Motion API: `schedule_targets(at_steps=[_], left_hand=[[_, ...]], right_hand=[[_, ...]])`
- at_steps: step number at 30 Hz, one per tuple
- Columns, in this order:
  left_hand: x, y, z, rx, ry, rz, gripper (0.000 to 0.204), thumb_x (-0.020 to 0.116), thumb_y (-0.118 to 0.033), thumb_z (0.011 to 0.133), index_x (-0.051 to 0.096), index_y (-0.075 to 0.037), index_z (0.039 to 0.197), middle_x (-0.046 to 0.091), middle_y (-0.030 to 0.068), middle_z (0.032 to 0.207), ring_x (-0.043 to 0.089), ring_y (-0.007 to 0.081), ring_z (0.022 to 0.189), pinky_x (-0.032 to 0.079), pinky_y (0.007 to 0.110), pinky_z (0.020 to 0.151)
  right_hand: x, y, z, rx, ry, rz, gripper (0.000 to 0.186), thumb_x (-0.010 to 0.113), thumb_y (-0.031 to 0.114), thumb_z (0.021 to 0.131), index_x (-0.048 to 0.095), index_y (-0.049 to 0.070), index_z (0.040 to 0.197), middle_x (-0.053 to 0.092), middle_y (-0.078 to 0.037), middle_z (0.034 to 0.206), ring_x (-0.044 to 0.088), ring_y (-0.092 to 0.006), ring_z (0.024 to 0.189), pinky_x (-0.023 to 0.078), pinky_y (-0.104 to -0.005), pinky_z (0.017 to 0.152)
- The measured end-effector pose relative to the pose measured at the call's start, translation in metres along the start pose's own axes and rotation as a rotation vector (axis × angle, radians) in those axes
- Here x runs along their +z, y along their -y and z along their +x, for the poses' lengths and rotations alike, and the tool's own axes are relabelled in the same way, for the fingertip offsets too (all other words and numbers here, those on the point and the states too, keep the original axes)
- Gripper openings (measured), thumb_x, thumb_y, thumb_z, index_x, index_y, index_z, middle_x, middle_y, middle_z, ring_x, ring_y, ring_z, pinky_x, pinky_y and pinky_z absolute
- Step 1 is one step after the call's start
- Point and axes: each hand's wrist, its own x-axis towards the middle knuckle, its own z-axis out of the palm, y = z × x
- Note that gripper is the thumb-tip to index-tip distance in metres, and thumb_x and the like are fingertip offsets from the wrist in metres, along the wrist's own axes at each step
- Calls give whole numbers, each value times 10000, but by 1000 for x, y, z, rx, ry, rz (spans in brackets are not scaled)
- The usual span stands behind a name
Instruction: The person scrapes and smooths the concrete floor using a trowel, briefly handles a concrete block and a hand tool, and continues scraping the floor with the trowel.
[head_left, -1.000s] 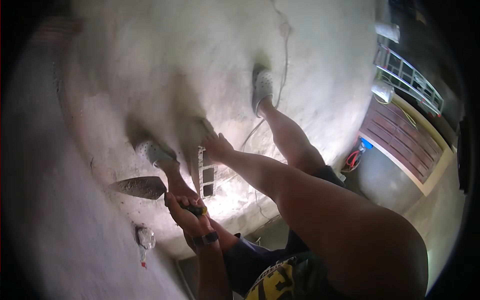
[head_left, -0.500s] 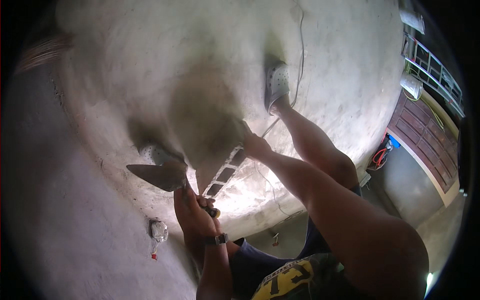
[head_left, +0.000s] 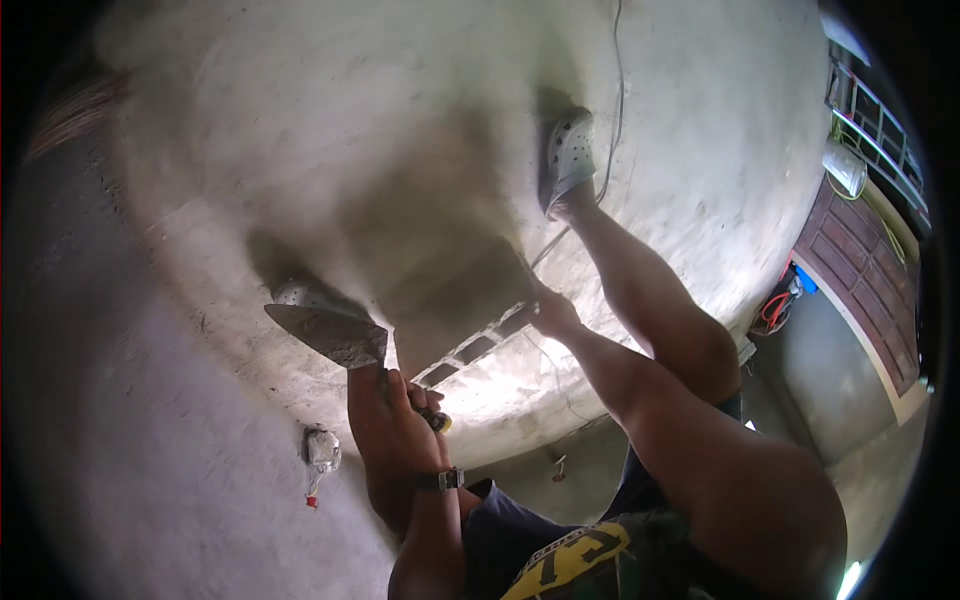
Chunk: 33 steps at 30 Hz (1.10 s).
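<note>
My left hand [head_left: 412,410] is shut on the yellow-tipped handle of a pointed, mortar-stained trowel [head_left: 330,330], held over my left leg and foot. My right hand [head_left: 553,310] is shut on the right end of a flat grey board [head_left: 450,300], tilted between my legs. A pale strip with dark squares runs along its near edge; I cannot make out whether it belongs to the board. My feet wear pale perforated clogs [head_left: 572,150]; the left one is partly hidden by the trowel.
A rough grey floor [head_left: 300,120] meets a wall [head_left: 180,450] at left, with a foil-wrapped fixture [head_left: 322,450]. A grey cable runs by my right foot. At right are a metal ladder [head_left: 880,140], pale container [head_left: 843,170], brown panelled door [head_left: 855,270] and red cord bundle [head_left: 775,310].
The board has swung right with my right hand, showing more of its broad face. My left hand and the trowel have shifted slightly right; the trowel has also turned. The view has shifted.
</note>
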Motion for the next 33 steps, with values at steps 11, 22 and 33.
schedule_targets(at_steps=[11, 22, 33], left_hand=[[33, -53, -20, 9, -7, -183, 347, 622, -424, 1049, 517, -167, 840, 423, -54, 634, 413, 89, 500, 417, 264, 519], [141, -208, 26, 453, 465, -414, 452, 421, -465, 1125, 572, -110, 887, 475, 4, 572, 489, 176, 490, 508, 387, 711], [82, -267, 102, 523, 1036, -420, 262, 375, -214, 1140, 498, 16, 1136, 324, -14, 647, 354, 114, 577, 397, 319, 731]], right_hand=[[-277, 179, -89, -526, -188, 405, 574, 718, 336, 983, 562, 43, 1452, 646, -197, 1401, 655, -317, 1246, 514, -436, 1053], [-446, 182, -127, -464, -834, 231, 253, 715, 242, 993, 751, 105, 1202, 485, 39, 597, 446, -50, 548, 398, -269, 543], [-475, 125, -116, -299, -1344, -260, 381, 624, 435, 1029, 727, 202, 1311, 753, -29, 1084, 560, -66, 651, 378, -234, 535]])
